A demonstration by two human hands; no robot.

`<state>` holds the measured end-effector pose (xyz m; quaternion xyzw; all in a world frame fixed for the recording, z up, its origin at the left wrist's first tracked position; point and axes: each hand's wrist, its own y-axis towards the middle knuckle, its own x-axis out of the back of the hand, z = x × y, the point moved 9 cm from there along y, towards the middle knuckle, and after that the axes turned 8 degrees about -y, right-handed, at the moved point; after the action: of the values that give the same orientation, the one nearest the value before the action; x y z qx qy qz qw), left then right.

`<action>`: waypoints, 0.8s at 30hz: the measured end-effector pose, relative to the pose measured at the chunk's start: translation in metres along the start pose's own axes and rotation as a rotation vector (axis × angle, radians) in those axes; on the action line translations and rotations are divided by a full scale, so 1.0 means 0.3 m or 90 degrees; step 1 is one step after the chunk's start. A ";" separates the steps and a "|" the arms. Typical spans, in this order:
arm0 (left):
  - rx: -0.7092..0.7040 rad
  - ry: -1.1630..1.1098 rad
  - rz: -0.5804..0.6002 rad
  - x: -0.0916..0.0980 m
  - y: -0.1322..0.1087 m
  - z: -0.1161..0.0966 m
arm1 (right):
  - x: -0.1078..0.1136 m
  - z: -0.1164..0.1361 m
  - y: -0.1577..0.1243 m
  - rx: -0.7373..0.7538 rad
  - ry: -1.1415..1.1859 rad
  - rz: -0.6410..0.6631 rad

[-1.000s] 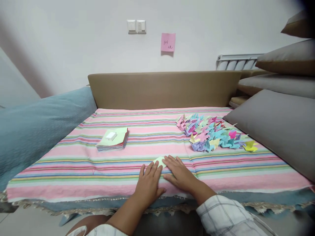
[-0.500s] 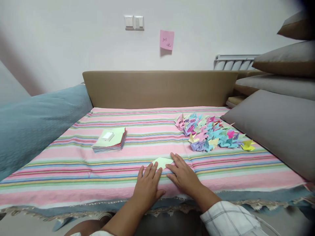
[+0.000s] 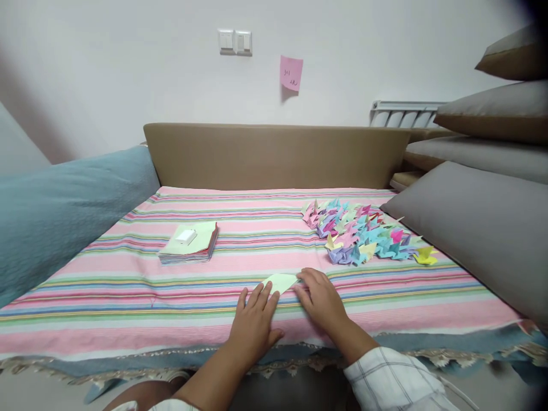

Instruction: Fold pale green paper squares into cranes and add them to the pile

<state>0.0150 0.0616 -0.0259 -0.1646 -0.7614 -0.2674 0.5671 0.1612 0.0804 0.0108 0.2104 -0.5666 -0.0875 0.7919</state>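
A pale green piece of folded paper [image 3: 280, 282] lies on the striped cloth in front of me, pointed toward its right end. My left hand [image 3: 253, 319] rests flat with its fingers spread, fingertips pressing the paper's left part. At the right tip, my right hand [image 3: 322, 299] has thumb and forefinger closed on the paper's point. The fingers cover both ends of the paper. Beyond my right hand sit many folded paper cranes [image 3: 359, 234] in several colours. To the left is a stack of square paper [image 3: 192, 245] with a small white object [image 3: 185, 236] on top.
The striped cloth [image 3: 107, 274] covers the seat up to a brown backrest [image 3: 274, 157]. A blue-covered armrest [image 3: 77, 205] bounds the left side. Grey cushions [image 3: 479, 222] are piled on the right. A pink sticky note [image 3: 291, 73] and switches [image 3: 235, 42] are on the wall.
My right hand has gone from spread fingers over the paper's right side to a pinch at its tip. My left hand keeps pressing the paper. The view has shifted slightly.
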 end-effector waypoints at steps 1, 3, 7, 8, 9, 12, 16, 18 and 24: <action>-0.002 0.001 -0.004 0.000 0.000 0.000 | -0.009 -0.011 0.008 -0.031 0.007 0.001; -0.007 0.005 -0.013 0.001 -0.001 -0.001 | -0.034 -0.036 0.025 -0.093 0.018 0.020; -0.015 0.000 -0.024 0.008 -0.004 -0.005 | -0.077 -0.063 0.053 -0.168 0.051 0.081; -0.015 -0.011 -0.024 0.011 -0.004 -0.006 | -0.078 -0.067 0.058 -0.185 0.062 0.084; -0.015 -0.027 -0.021 0.014 -0.003 -0.007 | -0.077 -0.070 0.063 -0.200 0.079 0.084; -0.005 -0.107 -0.038 0.045 0.008 0.003 | -0.080 -0.057 0.075 -0.211 0.210 0.088; 0.103 -0.314 -0.215 0.166 0.031 0.099 | -0.087 -0.004 0.084 -0.180 0.491 0.128; 0.195 -0.508 -0.238 0.179 0.042 0.164 | -0.076 0.024 0.086 -0.149 0.575 0.142; 0.332 -0.999 -0.085 0.092 0.070 0.137 | -0.062 0.071 0.081 -0.149 0.718 0.145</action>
<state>-0.0137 0.1015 -0.0039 -0.1208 -0.9816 0.0773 -0.1261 0.1326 0.1043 0.0109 0.0735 -0.0636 0.0619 0.9933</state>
